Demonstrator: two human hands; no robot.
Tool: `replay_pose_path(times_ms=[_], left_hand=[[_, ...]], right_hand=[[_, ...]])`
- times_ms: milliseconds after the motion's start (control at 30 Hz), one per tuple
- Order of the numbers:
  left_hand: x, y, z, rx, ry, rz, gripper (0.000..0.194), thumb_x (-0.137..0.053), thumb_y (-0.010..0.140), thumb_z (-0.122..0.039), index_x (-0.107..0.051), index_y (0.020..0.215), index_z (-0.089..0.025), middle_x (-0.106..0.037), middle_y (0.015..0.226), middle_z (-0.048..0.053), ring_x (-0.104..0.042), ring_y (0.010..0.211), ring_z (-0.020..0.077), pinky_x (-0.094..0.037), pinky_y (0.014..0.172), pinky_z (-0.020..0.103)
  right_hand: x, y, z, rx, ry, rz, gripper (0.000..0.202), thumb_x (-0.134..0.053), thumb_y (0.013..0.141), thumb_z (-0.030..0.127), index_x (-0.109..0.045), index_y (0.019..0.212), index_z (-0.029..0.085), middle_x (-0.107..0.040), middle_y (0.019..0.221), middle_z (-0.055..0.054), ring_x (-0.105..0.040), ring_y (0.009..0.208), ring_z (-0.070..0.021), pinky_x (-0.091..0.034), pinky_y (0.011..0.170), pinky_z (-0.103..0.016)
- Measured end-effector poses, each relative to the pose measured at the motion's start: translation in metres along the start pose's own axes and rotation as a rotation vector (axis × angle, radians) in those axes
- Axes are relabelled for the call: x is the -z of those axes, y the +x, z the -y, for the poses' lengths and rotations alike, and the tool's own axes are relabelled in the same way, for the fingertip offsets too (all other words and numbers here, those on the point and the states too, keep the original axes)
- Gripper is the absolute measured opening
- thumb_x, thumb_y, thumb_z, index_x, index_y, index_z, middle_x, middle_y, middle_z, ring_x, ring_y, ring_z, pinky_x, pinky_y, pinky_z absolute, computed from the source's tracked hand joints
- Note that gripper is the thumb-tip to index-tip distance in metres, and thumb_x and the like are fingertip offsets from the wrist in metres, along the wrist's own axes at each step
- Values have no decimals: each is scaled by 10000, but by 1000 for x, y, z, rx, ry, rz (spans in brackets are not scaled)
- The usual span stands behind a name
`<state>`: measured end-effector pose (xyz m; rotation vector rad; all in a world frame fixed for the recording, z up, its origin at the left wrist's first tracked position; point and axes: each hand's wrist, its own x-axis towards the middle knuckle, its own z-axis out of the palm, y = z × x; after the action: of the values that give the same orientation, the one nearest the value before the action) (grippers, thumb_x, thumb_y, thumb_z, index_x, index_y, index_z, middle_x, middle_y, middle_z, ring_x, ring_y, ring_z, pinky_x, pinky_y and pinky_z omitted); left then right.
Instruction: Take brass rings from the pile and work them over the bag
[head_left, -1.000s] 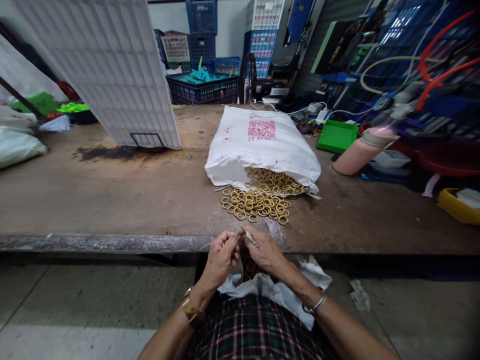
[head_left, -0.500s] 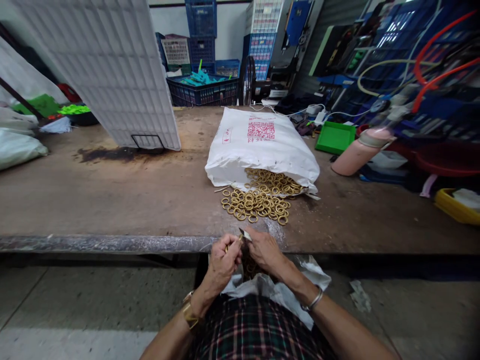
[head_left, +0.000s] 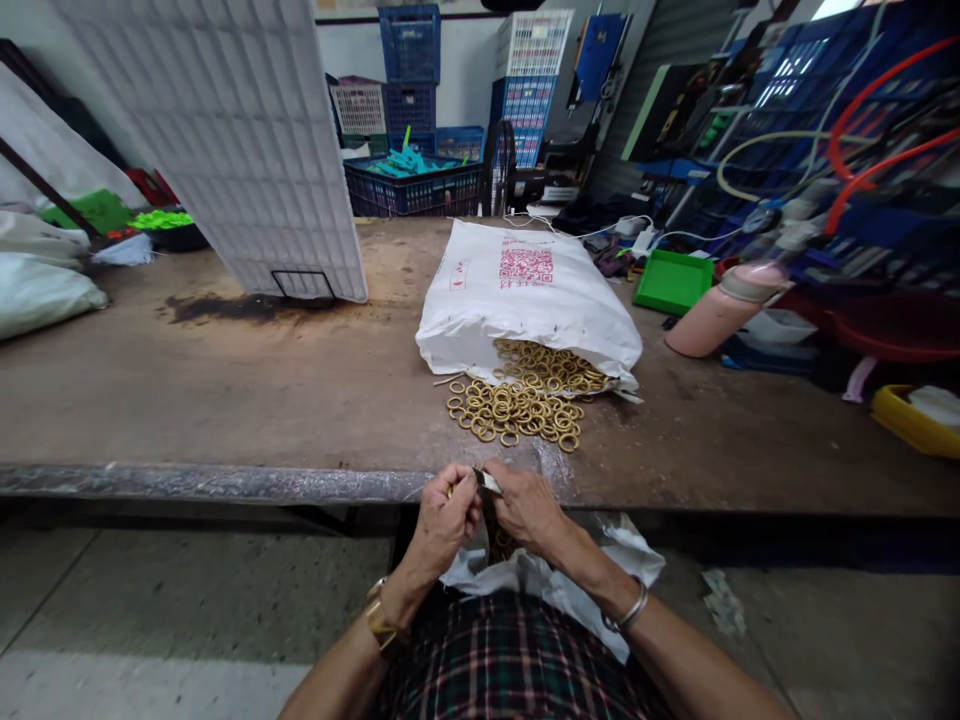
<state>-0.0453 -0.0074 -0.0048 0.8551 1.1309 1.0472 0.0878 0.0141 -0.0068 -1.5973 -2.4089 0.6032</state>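
Observation:
My left hand [head_left: 444, 515] is closed around a few brass-coloured rings [head_left: 451, 491] at the table's front edge. My right hand [head_left: 531, 512] grips a small knife [head_left: 490, 482] with a pale handle, its dark tip meeting the left fingertips. How the blade touches a ring is too small to see. Just beyond both hands, a pile of rings [head_left: 511, 412] lies on the table, spilling from the mouth of a white woven sack [head_left: 480, 315] with red print. Below the hands, another white sack [head_left: 540, 580] lies across my lap, with more rings partly hidden inside.
The brown table [head_left: 225, 400] has a worn front edge. A white ribbed panel [head_left: 262, 160] stands at the left. On the right are a green tray [head_left: 673, 280], a pink bottle [head_left: 724, 310] and a yellow tray [head_left: 915, 420]. Crates [head_left: 412, 190] stand behind.
The knife tip has come down from pointing up to lying against the left fingertips, and the two hands are slightly closer. The camera view has shifted a little.

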Motion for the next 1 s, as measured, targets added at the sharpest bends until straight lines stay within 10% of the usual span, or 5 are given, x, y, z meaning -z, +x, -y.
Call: replay_pose_path(times_ms=[467,1000], left_hand=[[-2,-4,-8,109,-291,102,351,-608,677,-480,-490,686,-149,-519,616,-15,-425,448,49,-272,355,150],[5,5,-3,285,-519,149,257,-656,646,-239,-520,843,-145,-574,687,8,-507,510,68,-305,362,131]], right_hand=[[16,18,-38,-384,-183,-265,175,-395,839,258,-544,891,184,-618,719,-41,-532,612,-136,-244,549,-241],[21,35,-31,-485,-265,-164,195,-389,836,275,-518,944,176,-650,826,-100,-611,739,-212,-320,591,-268]])
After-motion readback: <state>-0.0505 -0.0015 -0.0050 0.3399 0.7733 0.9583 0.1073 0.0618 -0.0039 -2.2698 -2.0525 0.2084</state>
